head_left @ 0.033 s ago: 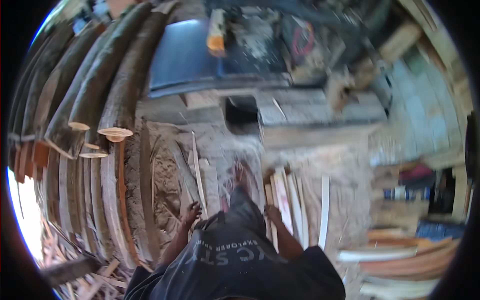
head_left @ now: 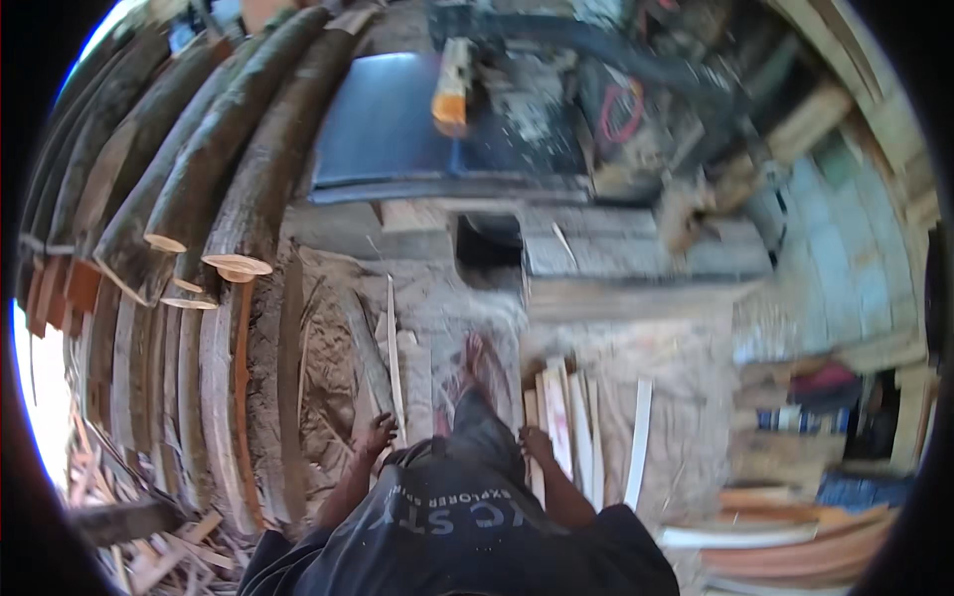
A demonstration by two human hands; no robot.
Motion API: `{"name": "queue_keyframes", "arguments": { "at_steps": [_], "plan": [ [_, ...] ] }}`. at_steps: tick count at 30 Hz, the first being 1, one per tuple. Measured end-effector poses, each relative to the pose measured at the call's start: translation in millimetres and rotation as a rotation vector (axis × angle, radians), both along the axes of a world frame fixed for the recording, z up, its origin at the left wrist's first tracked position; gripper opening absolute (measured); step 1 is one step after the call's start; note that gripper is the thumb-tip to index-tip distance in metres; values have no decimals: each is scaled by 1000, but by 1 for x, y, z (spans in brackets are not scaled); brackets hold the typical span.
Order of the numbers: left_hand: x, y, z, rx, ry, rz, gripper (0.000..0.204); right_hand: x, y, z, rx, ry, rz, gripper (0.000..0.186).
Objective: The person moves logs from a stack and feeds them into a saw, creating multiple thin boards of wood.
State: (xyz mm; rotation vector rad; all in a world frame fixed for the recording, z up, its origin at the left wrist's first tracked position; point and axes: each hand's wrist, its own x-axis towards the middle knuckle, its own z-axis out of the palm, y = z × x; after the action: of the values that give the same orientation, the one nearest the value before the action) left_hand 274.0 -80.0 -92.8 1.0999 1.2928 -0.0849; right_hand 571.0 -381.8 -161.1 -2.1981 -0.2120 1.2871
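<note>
My left hand [head_left: 374, 434] hangs at my side above the dusty ground, fingers loosely apart and nothing in it. Close by it on the ground lie a thin pale wood strip [head_left: 395, 348] and a grey, rough-edged slat [head_left: 368, 343]. Low on my other side, my right hand [head_left: 537, 444] is loosely open, with nothing visible in it. Several sawn wood strips [head_left: 558, 417] lie just beyond and beside it; whether it touches them is unclear. My bare foot [head_left: 473, 356] is on the ground between the hands.
Stacked logs [head_left: 243, 214] fill the left, with scrap wood [head_left: 179, 551] below. Ahead is a dark metal table [head_left: 383, 129] bearing an orange-ended wood block [head_left: 450, 99]. A dark opening [head_left: 487, 241] sits before it. Planks [head_left: 775, 551] are piled at lower right.
The view has shifted, so the table and floor now sit lower in it. Both hands hang as before, slightly lower in the picture; nothing has been picked up.
</note>
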Motion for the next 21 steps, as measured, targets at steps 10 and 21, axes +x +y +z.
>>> {"name": "queue_keyframes", "arguments": {
  "at_steps": [10,21],
  "plan": [
    [112,128,-15,3,97,84,47,174,269,36,-38,-64,388,41],
    [353,308,108,498,-254,63,74,284,513,204,510,-104,23,56]
  ]
}}
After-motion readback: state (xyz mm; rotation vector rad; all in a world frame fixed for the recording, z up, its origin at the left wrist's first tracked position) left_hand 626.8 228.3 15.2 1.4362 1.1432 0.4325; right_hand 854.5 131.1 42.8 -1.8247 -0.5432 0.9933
